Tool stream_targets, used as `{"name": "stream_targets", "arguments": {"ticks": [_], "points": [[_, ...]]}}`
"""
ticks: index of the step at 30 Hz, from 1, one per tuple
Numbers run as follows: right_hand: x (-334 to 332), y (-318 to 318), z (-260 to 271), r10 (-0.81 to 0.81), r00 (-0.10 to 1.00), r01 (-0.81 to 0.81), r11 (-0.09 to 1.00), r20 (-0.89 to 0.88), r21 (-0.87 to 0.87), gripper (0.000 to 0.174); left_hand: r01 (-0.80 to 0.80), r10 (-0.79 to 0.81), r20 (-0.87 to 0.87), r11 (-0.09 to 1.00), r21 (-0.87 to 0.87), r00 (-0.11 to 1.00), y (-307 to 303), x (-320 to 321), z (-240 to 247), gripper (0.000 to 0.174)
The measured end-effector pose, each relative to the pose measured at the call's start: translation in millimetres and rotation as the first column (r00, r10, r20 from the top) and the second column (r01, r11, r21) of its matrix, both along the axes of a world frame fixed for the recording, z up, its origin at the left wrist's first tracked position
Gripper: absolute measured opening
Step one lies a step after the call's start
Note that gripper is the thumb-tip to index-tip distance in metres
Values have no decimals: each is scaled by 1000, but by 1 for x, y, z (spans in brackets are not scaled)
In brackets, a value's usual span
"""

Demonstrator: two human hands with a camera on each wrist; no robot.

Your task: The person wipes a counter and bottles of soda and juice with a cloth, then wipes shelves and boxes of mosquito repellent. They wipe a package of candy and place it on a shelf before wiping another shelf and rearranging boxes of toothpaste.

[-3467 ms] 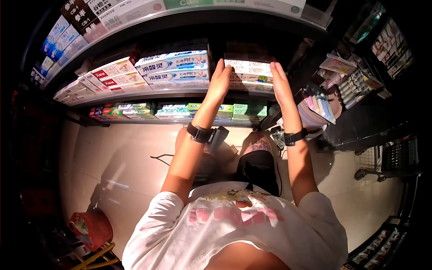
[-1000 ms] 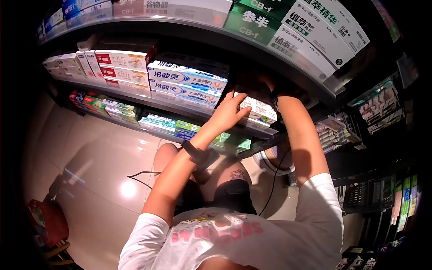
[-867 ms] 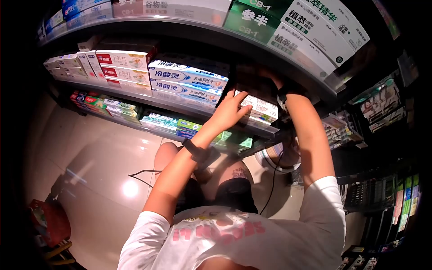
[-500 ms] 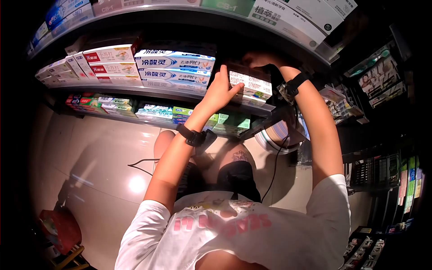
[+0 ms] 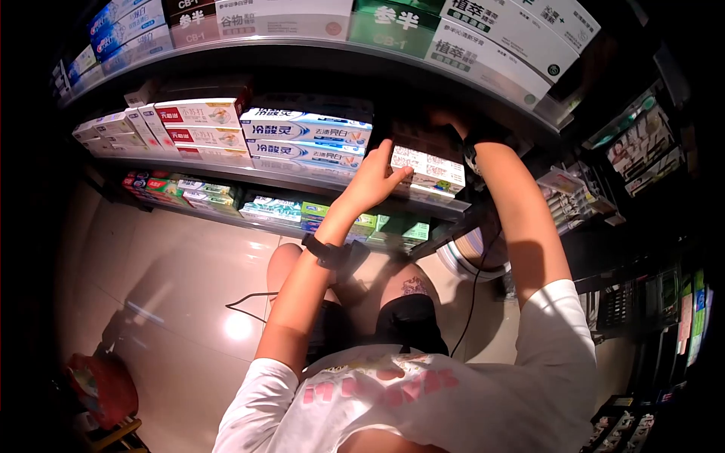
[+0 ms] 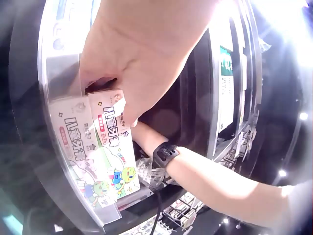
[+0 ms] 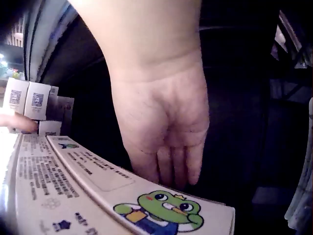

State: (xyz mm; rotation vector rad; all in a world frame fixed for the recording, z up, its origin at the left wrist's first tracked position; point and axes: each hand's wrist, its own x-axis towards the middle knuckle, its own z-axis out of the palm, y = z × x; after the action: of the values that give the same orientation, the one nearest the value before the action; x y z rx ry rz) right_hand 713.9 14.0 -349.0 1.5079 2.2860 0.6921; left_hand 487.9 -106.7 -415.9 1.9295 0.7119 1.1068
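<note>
Children's toothpaste boxes [image 5: 427, 167] with a green cartoon frog stand at the right end of the middle shelf. My left hand [image 5: 370, 183] is at their left end, fingers extended along that side and thumb lying toward the front. Two box fronts show in the left wrist view, the nearer toothpaste box [image 6: 78, 147] behind the clear shelf lip. My right hand [image 5: 451, 123] reaches over the right end, into the dark space behind the boxes. Seen from the right wrist, the right hand [image 7: 164, 117] has its palm toward the boxes and its fingers straight, fingertips hidden behind the back box [image 7: 107, 176].
Blue-and-white toothpaste boxes [image 5: 306, 136] are stacked just left of my left hand. The upper shelf edge [image 5: 302, 45] overhangs both hands. More boxes [image 5: 272, 209] fill the lower shelf. A striped round container [image 5: 472, 253] stands below right, a red bin [image 5: 106, 389] on the floor.
Earlier both hands flanked the toothpaste boxes from the sides. Since then my right hand has moved behind them, while the left stays at their left end. The head view has shifted slightly.
</note>
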Motion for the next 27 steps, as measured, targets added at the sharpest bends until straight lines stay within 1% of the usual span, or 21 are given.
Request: {"name": "stream_targets", "arguments": {"ticks": [1, 2, 4, 5, 6, 8, 9, 10, 12, 16, 18, 19, 21, 22, 24, 25, 26, 27], "points": [[0, 0, 1, 24, 999, -25, 998, -26, -54, 33, 7, -7, -6, 1000, -18, 1000, -1, -1, 1, 44], [7, 9, -3, 30, 999, -31, 998, -16, -62, 33, 1, -1, 4, 1000, -25, 1000, 0, 0, 0, 44], [21, 26, -16, 45, 988, -88, 949, -148, -304, 31, -49, 49, 6, 996, 80, 999, 0, 1, -6, 44], [6, 19, -8, -42, 998, 53, 948, 43, -313, 41, -95, 93, 18, 991, 93, 995, 0, 3, -9, 44], [0, 14, -3, -53, 998, 60, 949, 30, -310, 38, -95, 94, 15, 991, 91, 995, -1, 4, -11, 44], [-9, 6, 3, -28, 998, 44, 955, 58, -294, 34, -94, 93, 27, 993, 64, 995, -1, 4, -11, 44], [-6, 8, 2, -55, 998, 43, 938, -27, -343, 31, -100, 100, 16, 993, 60, 995, -1, 4, -10, 44], [-5, 9, 3, -72, 995, 44, 930, -64, -364, 31, -99, 99, 13, 993, 63, 995, -1, 3, -10, 44], [1, 15, -9, -71, 994, 43, 950, -82, -309, 30, -67, 66, 23, 997, 44, 998, 0, 3, -9, 43], [11, 38, -34, -79, 992, 59, 980, -101, -189, 29, -53, 53, 8, 999, 12, 999, 0, 3, -9, 43], [12, 39, -40, -74, 989, 55, 988, -129, -142, 28, -94, 91, 42, 992, 82, 995, 0, 4, -12, 47], [15, 39, -43, -77, 988, 58, 988, -135, -142, 28, -91, 88, 36, 992, 83, 995, 1, 4, -14, 47], [8, 17, -29, -71, 919, 41, 996, -388, -85, 29, -120, 121, 3, 977, 176, 993, 2, 4, -16, 55], [3, 4, -22, -63, 860, 40, 998, -506, -56, 30, -114, 116, -3, 978, 174, 993, 1, 4, -16, 55], [-5, -11, -19, -35, 702, 49, 999, -711, -1, 33, -90, 94, -54, 992, 86, 994, -4, 1, -12, 62], [-10, -4, -23, -96, 809, 115, 993, -579, -4, 30, -106, 117, -77, 986, 129, 990, -4, 2, -15, 66], [-17, -9, -20, -102, 805, 119, 993, -584, -9, 30, -101, 112, -84, 987, 126, 990, -6, 1, -15, 66], [-26, -15, -6, -126, 890, 113, 992, -437, -56, 30, -83, 87, -59, 994, 78, 994, -8, 1, -13, 66]]}}
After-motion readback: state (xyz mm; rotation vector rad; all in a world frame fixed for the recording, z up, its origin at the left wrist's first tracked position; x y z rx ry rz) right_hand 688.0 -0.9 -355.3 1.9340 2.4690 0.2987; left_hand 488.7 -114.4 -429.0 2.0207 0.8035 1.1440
